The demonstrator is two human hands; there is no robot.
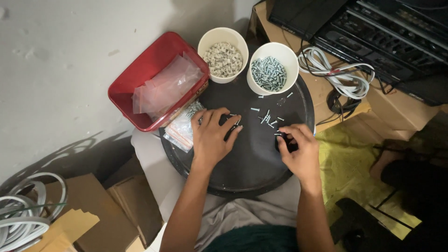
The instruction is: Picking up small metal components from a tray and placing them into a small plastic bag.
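Silver screws (268, 119) lie on the round black tray (252, 163), between both hands. Left hand (212, 135) rests half-curled by them. Right hand (298, 149) pinches one screw.

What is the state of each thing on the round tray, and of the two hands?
left hand: palm down on the tray, fingers on loose screws
right hand: fingers pinched at small screws
round dark tray: flat, screws scattered on it
screw bowl: upright, nearly full
white-clip bowl: upright, nearly full
red bin: open, holds clear bags
white cable: coiled, tied
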